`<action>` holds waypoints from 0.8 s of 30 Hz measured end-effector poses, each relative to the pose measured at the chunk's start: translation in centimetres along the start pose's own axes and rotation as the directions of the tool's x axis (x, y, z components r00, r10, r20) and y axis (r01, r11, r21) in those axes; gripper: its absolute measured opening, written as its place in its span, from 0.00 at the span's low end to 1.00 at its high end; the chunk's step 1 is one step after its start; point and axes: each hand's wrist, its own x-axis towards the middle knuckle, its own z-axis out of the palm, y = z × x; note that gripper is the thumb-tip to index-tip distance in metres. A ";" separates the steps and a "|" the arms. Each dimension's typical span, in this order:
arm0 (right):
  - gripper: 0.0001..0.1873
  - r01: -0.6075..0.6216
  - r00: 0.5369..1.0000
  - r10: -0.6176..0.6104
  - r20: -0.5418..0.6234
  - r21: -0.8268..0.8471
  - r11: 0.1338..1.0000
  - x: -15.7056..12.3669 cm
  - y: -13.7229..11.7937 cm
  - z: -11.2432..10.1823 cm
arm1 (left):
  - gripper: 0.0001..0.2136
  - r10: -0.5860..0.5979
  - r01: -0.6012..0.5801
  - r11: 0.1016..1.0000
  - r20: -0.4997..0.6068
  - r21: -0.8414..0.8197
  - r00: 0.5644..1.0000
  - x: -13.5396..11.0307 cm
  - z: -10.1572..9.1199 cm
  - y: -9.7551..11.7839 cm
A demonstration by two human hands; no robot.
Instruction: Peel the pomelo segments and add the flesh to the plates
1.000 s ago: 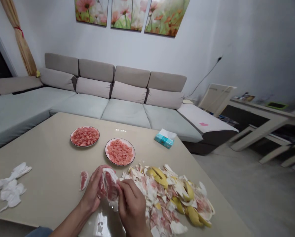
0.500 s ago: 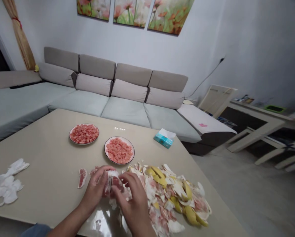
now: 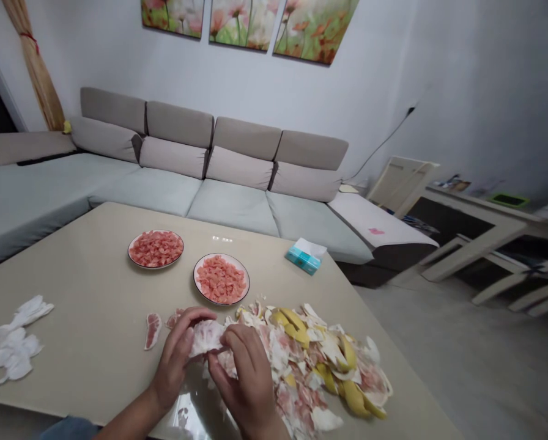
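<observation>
Both my hands hold one pink pomelo segment (image 3: pixel 206 337) with white skin over the near edge of the beige table (image 3: pixel 90 287). My left hand (image 3: pixel 175 360) curls around its left side, and my right hand (image 3: pixel 244 379) pinches its right end, fingers closed. A loose pink segment (image 3: pixel 152 330) lies on the table just left of my left hand. To the right spreads a heap of yellow and white peel (image 3: pixel 320 360). Beyond my hands stand two plates of pink pomelo pieces, one near (image 3: pixel 221 280) and one further left (image 3: pixel 156 249).
Crumpled white tissues (image 3: pixel 12 342) lie at the table's left edge. A teal tissue pack (image 3: pixel 305 256) sits near the far right corner. A grey sofa (image 3: pixel 210 183) runs behind the table. Pale wooden furniture (image 3: pixel 485 244) stands on the floor at the right.
The segment has been turned in my hands, so its white skin now faces up instead of the red flesh. My hands have lowered slightly toward the table.
</observation>
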 end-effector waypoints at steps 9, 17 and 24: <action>0.19 0.133 0.983 -0.137 0.122 0.038 0.990 -0.5 2.6 -1.7 | 0.24 -0.489 0.492 0.870 0.156 0.024 0.858 1.0 0.3 0.8; 0.23 -0.608 0.793 0.478 0.377 0.523 0.597 -0.5 1.5 -1.9 | 0.35 -0.206 0.222 0.973 0.184 -0.070 0.961 0.5 1.3 1.2; 0.30 -0.605 0.796 0.505 0.334 0.468 0.645 0.1 -0.2 -2.1 | 0.43 -0.320 0.290 0.947 0.327 0.138 0.889 0.5 0.6 1.3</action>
